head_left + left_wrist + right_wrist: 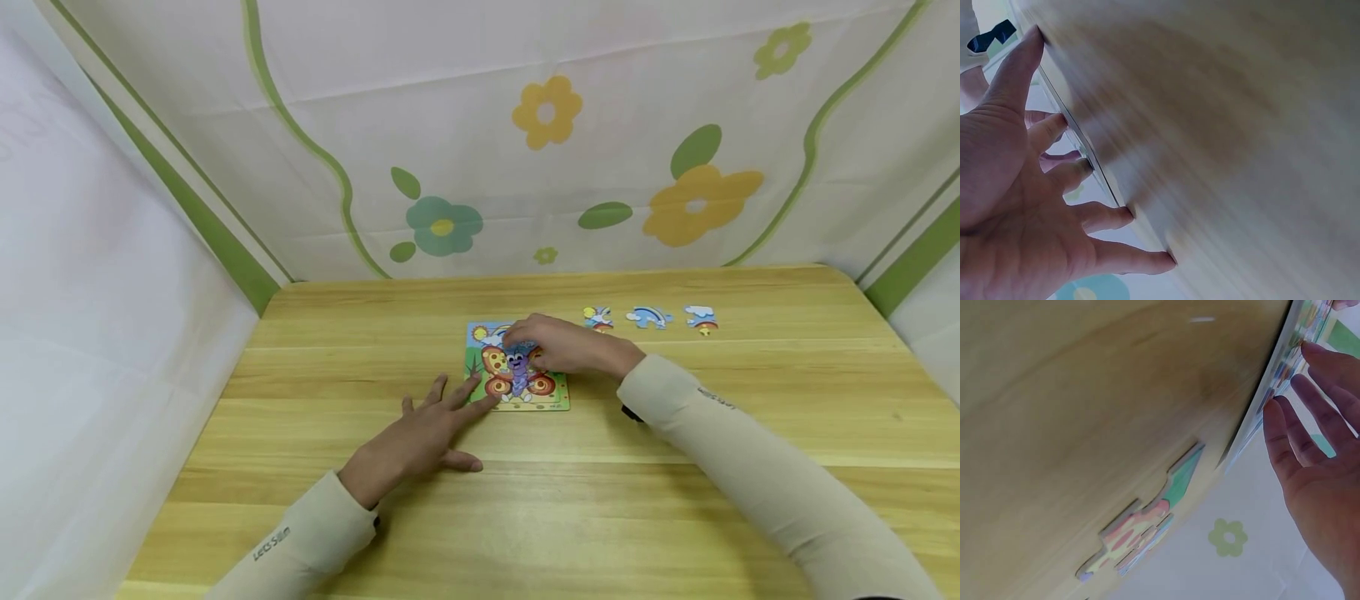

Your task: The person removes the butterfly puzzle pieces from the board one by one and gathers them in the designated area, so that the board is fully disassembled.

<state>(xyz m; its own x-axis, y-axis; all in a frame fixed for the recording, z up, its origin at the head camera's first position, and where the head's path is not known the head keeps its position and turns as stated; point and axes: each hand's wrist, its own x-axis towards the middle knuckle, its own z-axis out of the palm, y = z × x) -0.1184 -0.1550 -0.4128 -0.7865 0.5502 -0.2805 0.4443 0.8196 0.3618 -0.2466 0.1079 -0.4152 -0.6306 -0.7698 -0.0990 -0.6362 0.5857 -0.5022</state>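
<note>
A butterfly picture puzzle (517,385) in a flat square board lies on the wooden table. My left hand (423,433) has its fingers spread, and some fingertips rest on the board's lower left part. The left wrist view shows the left hand's palm (1016,194), with the fingertips down along the table and board edge. Over the puzzle's upper right area is my right hand (562,343), hiding that part. From the right wrist, the right hand (1322,425) shows loosely bent fingers, the tips touching the puzzle's surface (1285,365), with no loose piece visible between them.
Three loose puzzle pieces lie in a row right of the board: one with a sun (597,316), one with a rainbow (649,317) and one with a cloud (701,318). A flower-printed white curtain (480,150) stands behind the table (675,500).
</note>
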